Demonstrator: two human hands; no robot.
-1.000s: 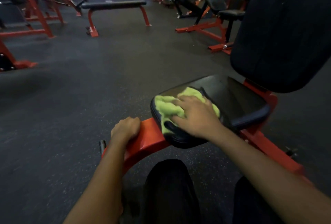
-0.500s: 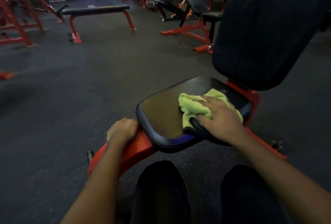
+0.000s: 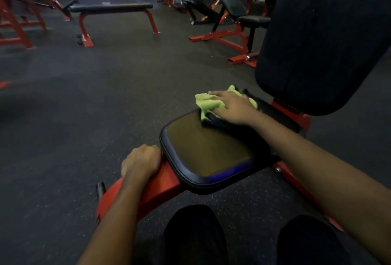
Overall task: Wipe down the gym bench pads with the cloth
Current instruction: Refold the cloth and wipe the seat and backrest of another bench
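Your fingers (image 3: 214,94) have run the cloth (image 3: 204,103) right up the seat pad (image 3: 203,154). A second ago it sat at the near lip, half a second ago mid-pad, and now it's at the far end, just under the back pad (image 3: 317,42). Those fingers lie stretched and fairly flat across the top of the cloth, pressing it down rather than clutching it, and the right hand (image 3: 231,107) behind them is low on the pad with the wrist trailing back toward you. That looks like one full lengthwise pass on the seat. I'd judge the seat is close to done on this strip, and the tall back pad has yet to get its turn. The cloth is lime green and bunched into soft folds. It spills out past your fingertips on the far side, with a tail poking out toward the back pad, and it touches the seat's far edge. The seat's black top shows a dull brownish sheen, with a blue glint on the near rim. Your left hand (image 3: 140,162) hasn't budged, its fingers curled round the red frame (image 3: 163,182) just beside the pad's near corner, bracing you. Further off, a flat bench (image 3: 110,8) stands on the dark floor (image 3: 84,95).
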